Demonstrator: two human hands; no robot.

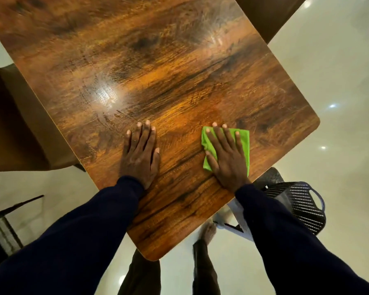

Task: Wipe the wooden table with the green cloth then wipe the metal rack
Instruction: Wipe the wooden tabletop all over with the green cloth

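**both hands flat on the table, cloth under the right one**

head view: the wooden table (158, 71) fills most of the shot, turned so one rounded corner points back at the person. the green cloth (243, 145) lies flat on the table top, close to the table's right edge. the right hand (226, 160) sits on top of it, palm down, fingers straight and spread, pressing the cloth onto the wood. nothing is curled or pinched, and a couple of fingertips reach past the cloth's far edge onto bare wood. the left hand (140, 154) is flat on the bare table too, well apart from the cloth. its fingers are straight and close together, thumb out to the side, holding nothing. both arms are in dark blue sleeves (83, 241).

around the table: a brown chair (13, 124) is pushed in at its left edge and a second chair (271, 15) at its far right edge. a black slatted basket (300, 207) stands on the pale shiny floor (339, 71) just off the table's right edge. a dark metal frame (0, 231) sits on the floor off the table's near left side. it's mostly cut off, so i can't tell if that's the rack. below the table's near corner there's a foot (208, 231), blurred.
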